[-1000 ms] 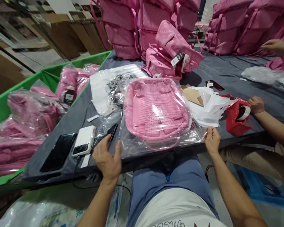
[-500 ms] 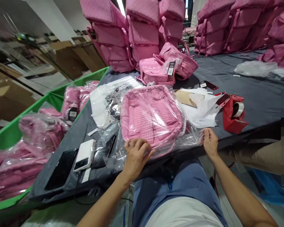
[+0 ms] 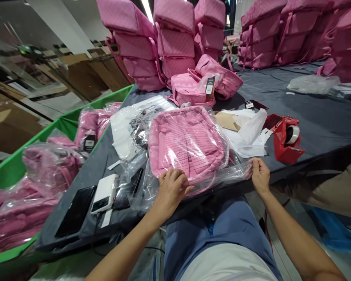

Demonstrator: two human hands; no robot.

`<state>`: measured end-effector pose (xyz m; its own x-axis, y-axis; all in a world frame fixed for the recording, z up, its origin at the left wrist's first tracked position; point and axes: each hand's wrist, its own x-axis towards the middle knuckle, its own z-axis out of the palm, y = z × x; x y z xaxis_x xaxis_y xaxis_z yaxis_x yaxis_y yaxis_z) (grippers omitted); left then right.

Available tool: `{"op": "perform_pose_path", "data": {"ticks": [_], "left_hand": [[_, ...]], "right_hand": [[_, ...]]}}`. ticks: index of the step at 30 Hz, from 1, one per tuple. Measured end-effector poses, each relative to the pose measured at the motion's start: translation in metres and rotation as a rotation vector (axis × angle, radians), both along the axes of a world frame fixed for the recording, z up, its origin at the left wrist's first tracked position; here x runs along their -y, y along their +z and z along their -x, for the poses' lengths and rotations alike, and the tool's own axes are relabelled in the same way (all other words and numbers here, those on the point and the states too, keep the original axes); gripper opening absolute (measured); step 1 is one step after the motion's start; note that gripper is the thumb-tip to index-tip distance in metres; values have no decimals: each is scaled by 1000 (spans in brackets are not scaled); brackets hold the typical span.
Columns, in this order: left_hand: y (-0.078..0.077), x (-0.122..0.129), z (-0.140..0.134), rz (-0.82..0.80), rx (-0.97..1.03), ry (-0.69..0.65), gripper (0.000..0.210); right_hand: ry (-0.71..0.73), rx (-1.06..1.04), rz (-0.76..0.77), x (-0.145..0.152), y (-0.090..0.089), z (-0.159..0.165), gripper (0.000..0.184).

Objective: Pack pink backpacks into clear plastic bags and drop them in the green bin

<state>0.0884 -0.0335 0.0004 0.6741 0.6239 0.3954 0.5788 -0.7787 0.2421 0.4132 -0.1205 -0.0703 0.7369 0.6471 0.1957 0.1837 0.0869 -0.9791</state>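
A pink backpack (image 3: 190,136) lies flat inside a clear plastic bag (image 3: 222,175) at the table's near edge. My left hand (image 3: 172,189) is closed at the backpack's near side, its curled fingers gripping the plastic there. Over to the right, my right hand (image 3: 261,175) pinches a stretched corner of the same plastic bag between thumb and fingers. The plastic runs taut between the two hands. My left palm and thumb are partly hidden.
A red tape dispenser (image 3: 288,142) stands right of white papers (image 3: 248,132). A white power bank (image 3: 104,193) and a black phone (image 3: 76,210) lie left. Bagged pink goods fill a green bin (image 3: 57,121). Stacked pink backpacks (image 3: 175,43) stand behind, near two smaller pink bags (image 3: 190,88).
My left hand has moved slightly to the right and up along the backpack's near edge. My right hand keeps its pinch almost in place. The view has shifted a little.
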Motion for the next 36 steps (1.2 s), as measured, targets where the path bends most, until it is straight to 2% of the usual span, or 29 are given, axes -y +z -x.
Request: {"op": "perform_pose_path", "data": {"ticks": [2,5,7,10,13,16,19,22,26,28,32,36], "left_hand": [[1,3,6,-52,65,-29,10],[4,-3,10,-83,107,-56,20],[6,-14,7,-26,85,-70,28],[6,-33,0,152,37,-88,37],[4,-44,-5,260,10,-93,40],[0,-45,-5,246,34,-76,42],[-6,-42,-5,202,74,-87,43],[-11,-39,-6,138,98,-106,41],[-14,-36,-8,50,113,-95,38],[-15,-35,-8,20,125,-109,38],[-16,-37,-5,-4,174,-167,38],[-20,-43,-3,-5,236,-230,35]], "right_hand": [[-6,21,5,1,0,1,63],[-62,136,27,2,1,1,59],[-124,229,63,1,2,-1,57],[-165,314,146,-6,1,-6,57],[-111,283,219,-14,1,-9,58],[-36,205,249,-14,5,-11,58],[-16,209,249,0,15,-20,57],[-106,335,240,28,31,-50,51],[-409,526,270,55,56,-112,40],[-512,453,320,56,65,-137,35],[-494,40,411,44,76,-155,35],[-502,-13,433,34,79,-159,34]]}}
